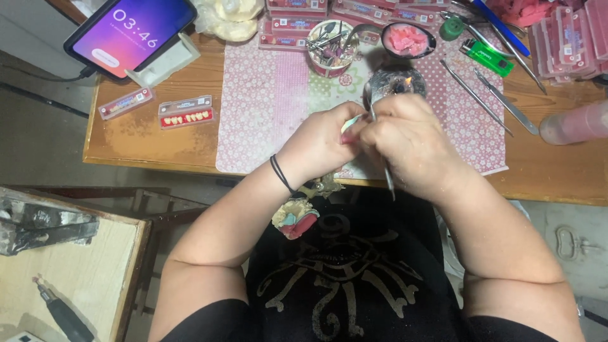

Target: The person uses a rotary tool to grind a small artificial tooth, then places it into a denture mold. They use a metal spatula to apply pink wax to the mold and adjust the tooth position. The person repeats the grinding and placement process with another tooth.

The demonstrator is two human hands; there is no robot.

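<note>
Big wooden table (158,142) with a pink flowered mat (278,101) laid across the middle. Phone (130,31) propped on a stand at the far left corner, and two tooth cards (185,112) lying just in front of it. Stacks of pink boxes (563,38) at the far right. A cup (329,50) stuffed with tools sits at the back of the mat, a dish of pink wax (408,39) right beside it, green lighter (486,57) near that.

Both hands meet over the mat's near edge. Left hand (320,142) has its fingers closed, pinching a small pale piece (352,123), mostly hidden. Right hand (411,142) is curled around a thin metal tool (387,180), tip touching the piece. A little flame (408,81) burns just behind them.
</note>
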